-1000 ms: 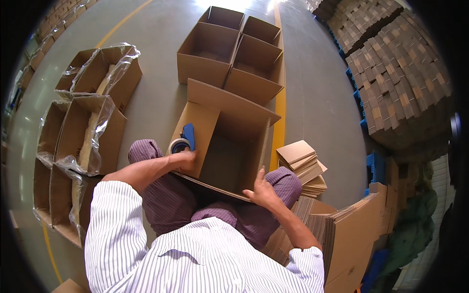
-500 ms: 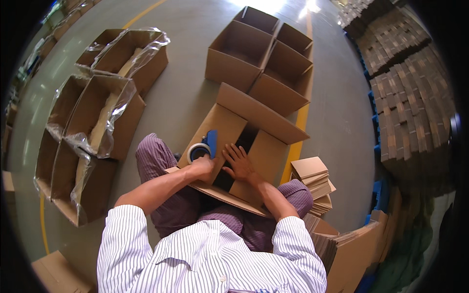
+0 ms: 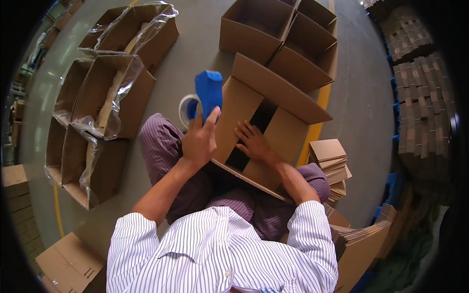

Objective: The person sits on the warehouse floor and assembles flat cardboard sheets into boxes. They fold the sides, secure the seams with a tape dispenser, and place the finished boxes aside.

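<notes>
My left hand (image 3: 199, 145) is closed round a blue tape dispenser (image 3: 209, 88), raised above the left side of a cardboard box (image 3: 281, 90). A pale roll of tape (image 3: 183, 111) sits on the dispenser's left side. The box rests against my crossed legs. Two of its flaps lie folded inward with a dark gap between them, while the far flap stands up. My right hand (image 3: 254, 142) lies with fingers stretched out over the gap and the flap edges, holding nothing.
Open boxes with clear plastic liners (image 3: 105, 97) stand at the left. Ahead are several open unlined boxes (image 3: 254, 29). Small cardboard pieces (image 3: 330, 156) are stacked by my right knee, near flattened boxes (image 3: 361, 244). Tall cardboard bundles (image 3: 422, 102) line the far right.
My left hand has lifted the tape dispenser off the box and turned it upright. My right hand stays on the flaps. The whole view has shifted slightly.
</notes>
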`<action>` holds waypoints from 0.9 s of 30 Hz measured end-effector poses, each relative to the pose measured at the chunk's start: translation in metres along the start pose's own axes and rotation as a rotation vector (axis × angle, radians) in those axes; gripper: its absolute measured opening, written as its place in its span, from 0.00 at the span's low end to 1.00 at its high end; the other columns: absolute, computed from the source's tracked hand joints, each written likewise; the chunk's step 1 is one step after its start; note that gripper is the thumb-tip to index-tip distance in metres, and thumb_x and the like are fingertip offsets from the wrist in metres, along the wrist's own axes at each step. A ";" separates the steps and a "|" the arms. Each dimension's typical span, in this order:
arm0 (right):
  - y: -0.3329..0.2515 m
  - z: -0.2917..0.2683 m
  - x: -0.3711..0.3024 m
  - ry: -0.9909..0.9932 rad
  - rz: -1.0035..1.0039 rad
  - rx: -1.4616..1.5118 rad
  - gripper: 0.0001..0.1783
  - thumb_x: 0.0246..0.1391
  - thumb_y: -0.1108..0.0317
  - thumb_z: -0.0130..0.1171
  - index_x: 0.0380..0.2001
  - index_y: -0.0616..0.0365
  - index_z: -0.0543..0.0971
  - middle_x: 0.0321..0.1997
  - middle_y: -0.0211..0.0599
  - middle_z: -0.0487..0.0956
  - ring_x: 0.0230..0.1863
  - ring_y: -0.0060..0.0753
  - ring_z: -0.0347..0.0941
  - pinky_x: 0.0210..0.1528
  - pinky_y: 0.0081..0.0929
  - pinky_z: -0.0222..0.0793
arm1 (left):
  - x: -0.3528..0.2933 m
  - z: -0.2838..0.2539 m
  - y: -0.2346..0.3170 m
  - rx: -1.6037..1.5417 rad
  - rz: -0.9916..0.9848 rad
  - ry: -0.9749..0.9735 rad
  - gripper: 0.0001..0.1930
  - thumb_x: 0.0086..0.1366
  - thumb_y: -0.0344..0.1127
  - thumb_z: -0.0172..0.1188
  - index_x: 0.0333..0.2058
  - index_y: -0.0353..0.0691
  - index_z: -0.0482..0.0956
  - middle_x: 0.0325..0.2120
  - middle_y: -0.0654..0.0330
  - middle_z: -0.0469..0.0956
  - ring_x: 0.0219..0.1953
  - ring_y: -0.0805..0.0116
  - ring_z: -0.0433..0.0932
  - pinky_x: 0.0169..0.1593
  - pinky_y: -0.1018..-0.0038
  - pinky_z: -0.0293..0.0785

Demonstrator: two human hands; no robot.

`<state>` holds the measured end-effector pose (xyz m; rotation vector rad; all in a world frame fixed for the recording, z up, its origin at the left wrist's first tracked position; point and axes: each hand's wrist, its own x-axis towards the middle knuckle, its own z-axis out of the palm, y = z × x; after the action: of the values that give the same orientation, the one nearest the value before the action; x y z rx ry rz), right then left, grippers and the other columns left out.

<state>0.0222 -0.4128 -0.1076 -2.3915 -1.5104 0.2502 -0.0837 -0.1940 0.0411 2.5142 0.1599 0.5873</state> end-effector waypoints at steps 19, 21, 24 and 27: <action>0.083 -0.144 0.017 0.647 0.592 -0.302 0.14 0.57 0.54 0.59 0.38 0.52 0.81 0.39 0.34 0.82 0.41 0.43 0.76 0.54 0.40 0.62 | 0.056 0.181 -0.101 0.160 -0.517 0.361 0.28 0.64 0.32 0.56 0.63 0.53 0.65 0.42 0.47 0.73 0.41 0.44 0.75 0.43 0.54 0.74; 0.060 -0.131 0.013 0.724 0.597 -0.282 0.13 0.57 0.53 0.59 0.35 0.50 0.82 0.36 0.33 0.82 0.38 0.41 0.76 0.51 0.40 0.63 | 0.059 0.182 -0.109 0.034 -0.651 0.353 0.27 0.64 0.32 0.56 0.62 0.52 0.65 0.43 0.46 0.74 0.42 0.45 0.75 0.44 0.54 0.73; 0.014 -0.100 -0.005 0.661 0.606 -0.198 0.13 0.56 0.55 0.60 0.39 0.50 0.82 0.39 0.34 0.82 0.38 0.43 0.76 0.49 0.41 0.62 | 0.057 0.182 -0.120 -0.106 -0.725 0.407 0.25 0.65 0.34 0.54 0.61 0.48 0.66 0.45 0.44 0.74 0.46 0.45 0.76 0.49 0.56 0.72; -0.010 -0.002 -0.048 0.529 0.642 -0.012 0.20 0.59 0.55 0.56 0.52 0.48 0.78 0.60 0.37 0.73 0.62 0.43 0.66 0.66 0.47 0.52 | 0.060 0.186 -0.123 -0.208 -0.715 0.441 0.23 0.67 0.37 0.51 0.60 0.44 0.67 0.50 0.44 0.74 0.50 0.46 0.75 0.54 0.59 0.71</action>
<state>-0.0066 -0.4526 -0.1027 -2.5957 -0.5012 -0.2470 0.0534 -0.1666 -0.1424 1.9021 1.0451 0.7796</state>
